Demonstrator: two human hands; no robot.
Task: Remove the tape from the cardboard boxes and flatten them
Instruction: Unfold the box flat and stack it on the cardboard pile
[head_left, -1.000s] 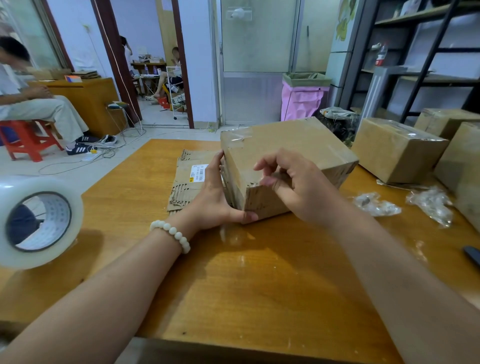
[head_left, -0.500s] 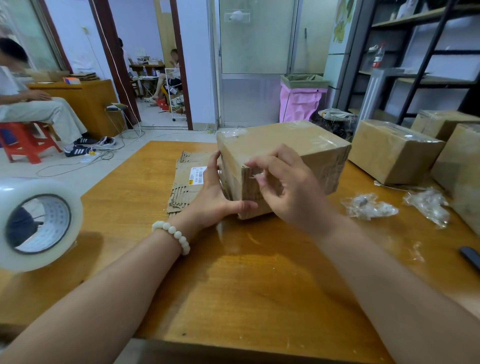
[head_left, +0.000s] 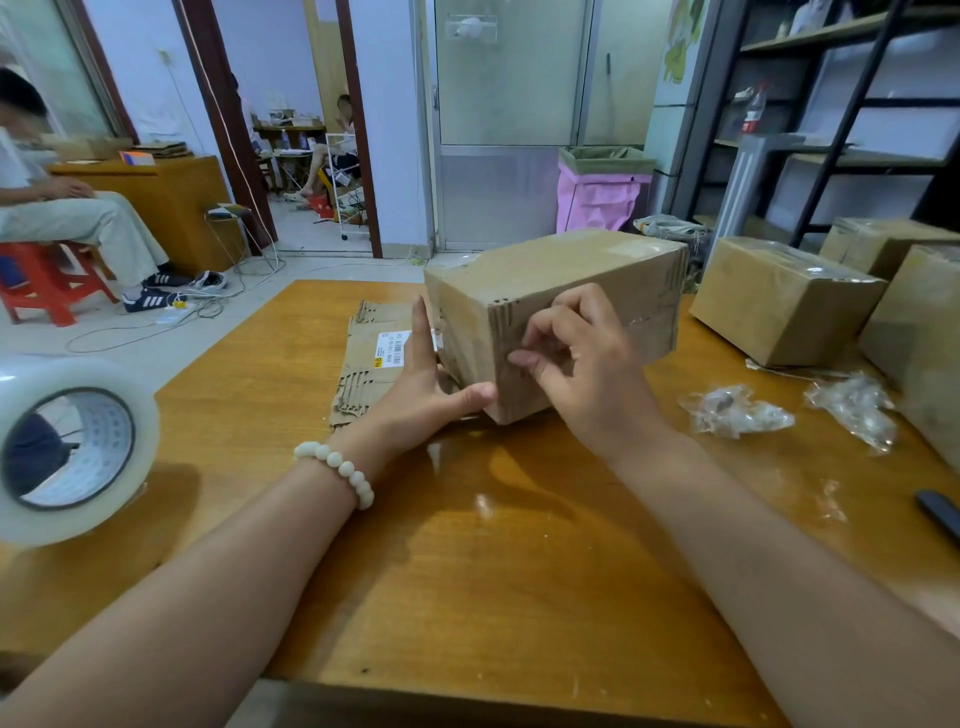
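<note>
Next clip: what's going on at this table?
A person is stripping a taped cardboard box on the wooden table. The left hand braces its near corner with straight fingers; the right hand picks at the tape on its side. A flattened box lies behind, sealed boxes and crumpled tape to the right.

With the cardboard box (head_left: 561, 280) as dial centre, the bare table (head_left: 519, 571) at 6 o'clock lies open between the forearms. The left hand (head_left: 423, 384) blocks the box's 8 o'clock corner; the right hand (head_left: 587, 374), pinching tape (head_left: 641, 323), covers its near face. At 9 flattened cardboard (head_left: 363, 374) lies low. Farther out at 8 a tape roll (head_left: 67, 447) stands near the edge. At 3 sealed boxes (head_left: 779, 301) wall off the way; tape wads (head_left: 732, 413) and a dark object (head_left: 940, 512) litter 4.
</note>
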